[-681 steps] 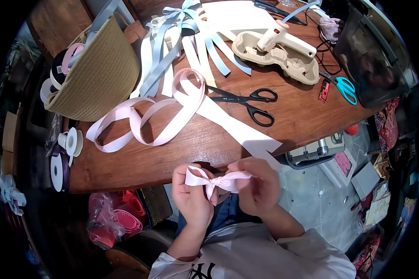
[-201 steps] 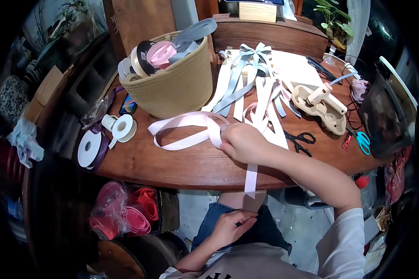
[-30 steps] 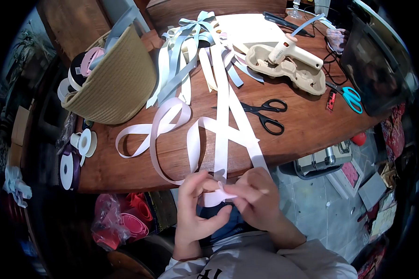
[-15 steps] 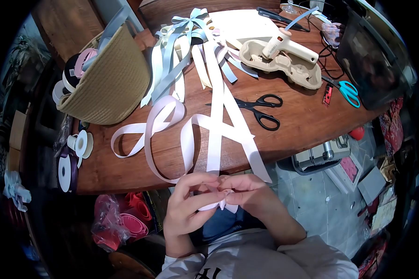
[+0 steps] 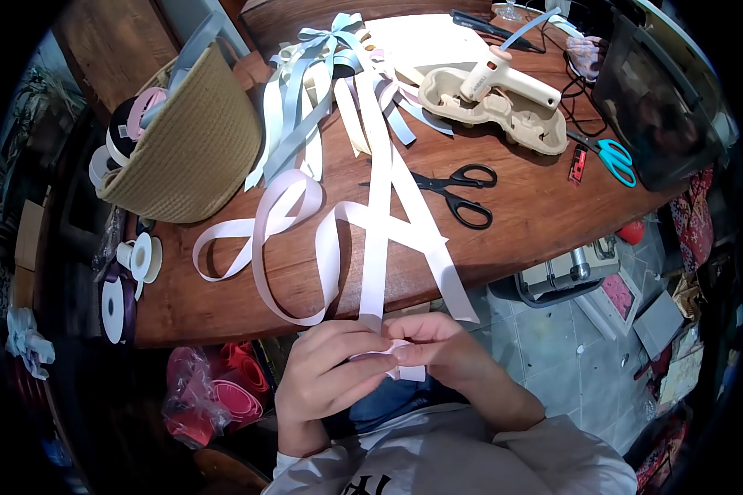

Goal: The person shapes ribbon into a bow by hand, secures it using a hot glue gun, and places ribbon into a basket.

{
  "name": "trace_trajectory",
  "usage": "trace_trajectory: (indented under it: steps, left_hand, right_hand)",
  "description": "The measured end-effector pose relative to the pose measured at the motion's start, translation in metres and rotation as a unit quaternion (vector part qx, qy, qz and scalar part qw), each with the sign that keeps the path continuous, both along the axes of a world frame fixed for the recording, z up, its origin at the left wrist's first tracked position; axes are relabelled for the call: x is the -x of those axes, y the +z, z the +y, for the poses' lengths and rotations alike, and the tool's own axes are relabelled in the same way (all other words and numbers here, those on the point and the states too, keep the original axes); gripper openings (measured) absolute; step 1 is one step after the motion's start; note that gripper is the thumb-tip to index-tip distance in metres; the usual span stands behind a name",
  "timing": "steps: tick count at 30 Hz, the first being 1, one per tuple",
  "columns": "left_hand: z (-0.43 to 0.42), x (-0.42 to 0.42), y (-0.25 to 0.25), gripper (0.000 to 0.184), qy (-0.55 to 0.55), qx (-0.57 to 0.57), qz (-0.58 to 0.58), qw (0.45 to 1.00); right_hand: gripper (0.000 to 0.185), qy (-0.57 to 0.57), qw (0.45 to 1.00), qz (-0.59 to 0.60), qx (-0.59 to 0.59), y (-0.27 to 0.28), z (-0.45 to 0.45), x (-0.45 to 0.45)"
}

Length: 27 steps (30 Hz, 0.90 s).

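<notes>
**My brown wooden bench (image 5: 512, 227) is crowded**

A long pale pink satin ribbon (image 5: 328, 252) curls along the near side, crossing over the blades of black-handled scissors (image 5: 439, 183). A tan woven basket (image 5: 194, 140) stands at my left; a beige moulded-pulp tray (image 5: 512, 130) and teal-handled scissors (image 5: 616, 160) lie at my right.

A woven basket (image 5: 198, 140) leans at the left part of the brown table (image 5: 537, 190). At the right, a cream glue gun (image 5: 520, 89) rests in a carton tray (image 5: 545, 140). Nearer lie the black scissors (image 5: 446, 186). A red cutter (image 5: 578, 165) lies beside the turquoise scissors (image 5: 617, 161), and a dark box (image 5: 660, 107) stands near them. Under the table, at the left, are red rolls (image 5: 233, 398).
</notes>
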<state>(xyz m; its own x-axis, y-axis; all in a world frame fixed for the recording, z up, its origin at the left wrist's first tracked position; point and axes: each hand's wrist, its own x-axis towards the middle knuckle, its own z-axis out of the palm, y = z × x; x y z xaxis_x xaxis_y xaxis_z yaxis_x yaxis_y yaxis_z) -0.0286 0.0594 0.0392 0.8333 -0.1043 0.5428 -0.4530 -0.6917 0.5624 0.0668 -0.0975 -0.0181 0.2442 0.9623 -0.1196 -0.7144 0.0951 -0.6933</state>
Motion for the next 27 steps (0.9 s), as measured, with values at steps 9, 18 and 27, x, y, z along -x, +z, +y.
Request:
trace_trajectory:
  steps: [9,18,27]
  left_hand:
    - [-0.008,0.014,-0.008,0.009,0.120,0.219,0.017,0.968]
    - [-0.029,0.010,-0.019,0.007,0.171,0.242,-0.061,0.953]
    - [-0.036,0.017,-0.035,0.020,0.162,0.481,-0.074,0.858]
  right_hand:
    - [0.036,-0.250,0.921,-0.286,0.081,0.047,-0.022,0.009]
    - [0.014,-0.330,0.788,-0.519,0.034,0.038,-0.013,0.010]
    - [0.009,-0.386,0.776,-0.497,-0.046,0.024,-0.011,0.006]
